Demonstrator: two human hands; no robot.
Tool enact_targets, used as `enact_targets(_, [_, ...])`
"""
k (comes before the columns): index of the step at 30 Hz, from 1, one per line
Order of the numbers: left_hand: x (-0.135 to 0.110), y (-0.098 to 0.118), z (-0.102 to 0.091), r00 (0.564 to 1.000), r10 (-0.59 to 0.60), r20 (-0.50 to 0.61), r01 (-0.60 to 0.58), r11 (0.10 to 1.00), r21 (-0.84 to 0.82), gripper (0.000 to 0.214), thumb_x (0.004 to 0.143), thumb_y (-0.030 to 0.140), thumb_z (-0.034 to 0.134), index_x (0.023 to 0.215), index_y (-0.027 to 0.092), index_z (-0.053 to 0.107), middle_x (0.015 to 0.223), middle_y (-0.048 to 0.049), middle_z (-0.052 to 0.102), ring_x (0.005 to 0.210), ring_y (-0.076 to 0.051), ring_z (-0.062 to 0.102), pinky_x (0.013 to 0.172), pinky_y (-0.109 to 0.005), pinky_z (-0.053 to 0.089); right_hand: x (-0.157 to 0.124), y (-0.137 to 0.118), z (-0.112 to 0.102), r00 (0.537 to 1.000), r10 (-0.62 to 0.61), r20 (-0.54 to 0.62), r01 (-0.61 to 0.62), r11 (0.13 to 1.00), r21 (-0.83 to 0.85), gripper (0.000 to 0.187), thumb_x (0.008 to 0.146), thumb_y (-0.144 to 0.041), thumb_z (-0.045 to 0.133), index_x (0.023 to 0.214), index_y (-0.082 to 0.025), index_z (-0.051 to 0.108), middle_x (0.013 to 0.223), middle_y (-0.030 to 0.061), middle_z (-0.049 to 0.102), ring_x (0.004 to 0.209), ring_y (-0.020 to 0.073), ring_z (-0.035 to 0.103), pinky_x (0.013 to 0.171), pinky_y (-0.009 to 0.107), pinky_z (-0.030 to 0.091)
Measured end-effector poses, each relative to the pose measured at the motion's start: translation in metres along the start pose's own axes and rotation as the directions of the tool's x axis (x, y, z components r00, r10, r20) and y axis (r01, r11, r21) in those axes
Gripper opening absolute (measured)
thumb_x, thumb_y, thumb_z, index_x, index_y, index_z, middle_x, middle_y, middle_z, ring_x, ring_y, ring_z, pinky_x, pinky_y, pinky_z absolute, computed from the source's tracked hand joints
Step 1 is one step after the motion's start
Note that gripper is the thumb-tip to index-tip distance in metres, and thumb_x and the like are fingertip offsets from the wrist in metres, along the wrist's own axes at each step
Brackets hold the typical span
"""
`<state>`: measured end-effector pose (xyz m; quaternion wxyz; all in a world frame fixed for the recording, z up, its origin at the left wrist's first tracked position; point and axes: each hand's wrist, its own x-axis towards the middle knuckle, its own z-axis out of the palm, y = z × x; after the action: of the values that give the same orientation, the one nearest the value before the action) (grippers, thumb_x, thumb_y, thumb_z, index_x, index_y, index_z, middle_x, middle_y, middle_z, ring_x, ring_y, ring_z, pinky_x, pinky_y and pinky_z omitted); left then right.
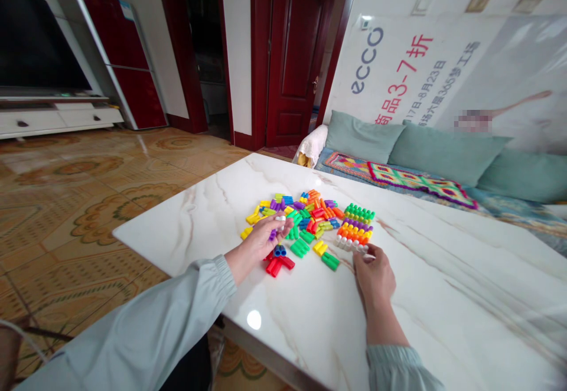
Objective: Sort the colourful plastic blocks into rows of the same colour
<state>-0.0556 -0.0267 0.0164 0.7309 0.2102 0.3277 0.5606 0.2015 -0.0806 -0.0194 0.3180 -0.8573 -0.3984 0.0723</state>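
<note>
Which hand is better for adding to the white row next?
Probably the right hand: it's right beside the white row. The left hand is farther away, by the loose colourful pieces.

Room moderately bright, light soft, perhaps from overhead, source outside view. Round white glare on marble-patterned table [301,332], just inside near edge; smaller glint at far edge. Shadows on tabletop faint; doorway [208,54] beyond far-left corner nearly black. Pale sheen on floor tiles [39,163] left of table. Plastic tubes [300,248] vivid, finer outlines soft. Wide-angle distortion tilts refrigerator [113,36], stretches table's right side into blur. Wall banner [398,84] hazy rightward, pixelated patch low.
</note>
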Motion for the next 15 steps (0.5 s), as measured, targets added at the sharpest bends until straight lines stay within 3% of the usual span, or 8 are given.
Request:
enact_targets(8, [0.0007, -0.0004, -0.0040, 0.996, 0.034, 0.083, -0.048, 0.985, 0.163, 0.005, 0.079, 0.011, 0.069, 0.082, 0.011, 0.066, 0.080, -0.0069, 0.071, 0.048, -0.004, 0.056, 0.040, -0.010, 0.040, 0.0003, 0.0012, 0.0013, 1.000, -0.007, -0.007, 0.007, 1.000, 0.001, 0.043, 0.080, -0.043, 0.056, 0.118, -0.024, 0.058, 0.099, 0.0035, 0.069, 0.087, 0.0214, 0.063, 0.065, 0.029, 0.039])
enact_targets(15, [-0.0002, 0.0012, -0.0039, 0.991, 0.026, 0.134, -0.048, 0.985, 0.163, 0.019, 0.076, 0.013, 0.071, 0.093, 0.016, 0.064, 0.079, -0.0052, 0.069, 0.048, -0.005, 0.055, 0.040, -0.012, 0.040, -0.0018, -0.0017, -0.0015, 1.000, -0.006, -0.003, 0.006, 1.000, 0.008, 0.042, 0.080, -0.042, 0.056, 0.117, -0.023, 0.058, 0.101, 0.0042, 0.069, 0.087, 0.0220, 0.063, 0.065, 0.030, 0.039])
